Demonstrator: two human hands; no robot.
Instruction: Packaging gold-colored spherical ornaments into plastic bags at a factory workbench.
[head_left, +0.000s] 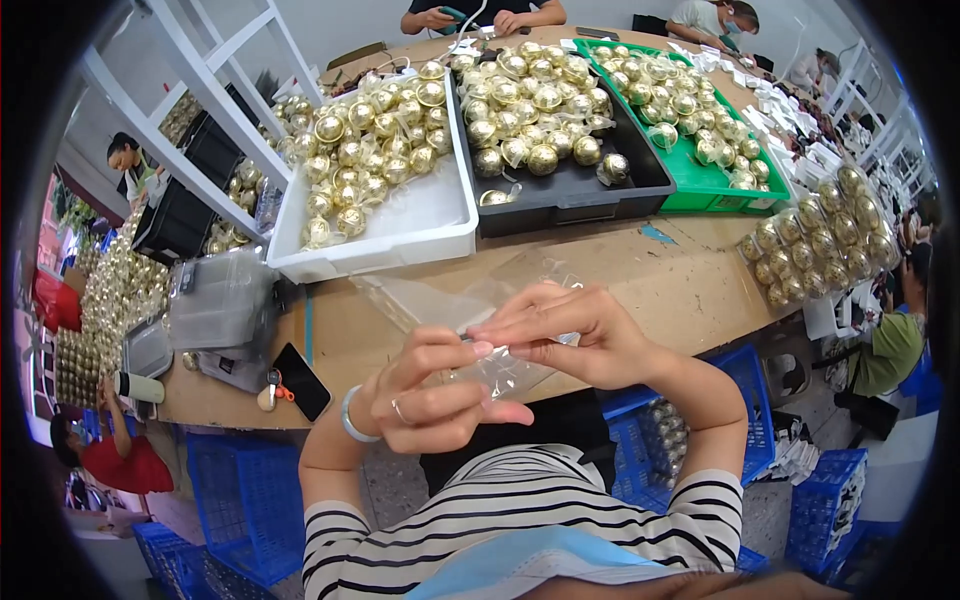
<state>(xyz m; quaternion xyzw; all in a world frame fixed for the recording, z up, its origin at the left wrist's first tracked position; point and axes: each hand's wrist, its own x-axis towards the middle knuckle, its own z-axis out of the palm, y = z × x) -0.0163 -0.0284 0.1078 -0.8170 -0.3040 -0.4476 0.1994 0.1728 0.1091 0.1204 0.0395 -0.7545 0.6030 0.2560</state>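
My left hand (428, 395), with a ring on one finger and a pale band at the wrist, is closed with its fingertips pinched together. Meeting it at the fingertips, my right hand (580, 335) is bent over, its thumb and fingers pressed together. A crinkled piece of clear plastic film (497, 372) hangs from between the two hands, over the table's near edge. Whether something smaller is pinched in the fingers is hidden. More clear plastic (425, 297) lies on the table just beyond my hands.
A white tray (370, 262), a black tray (570, 205) and a green tray (722, 200) hold wrapped gold balls. Clear packs of balls (825, 240) stand right. A phone (301, 383), scissors (283, 392) and plastic boxes (222, 300) lie left. Blue crates (245, 500) stand below; people sit around.
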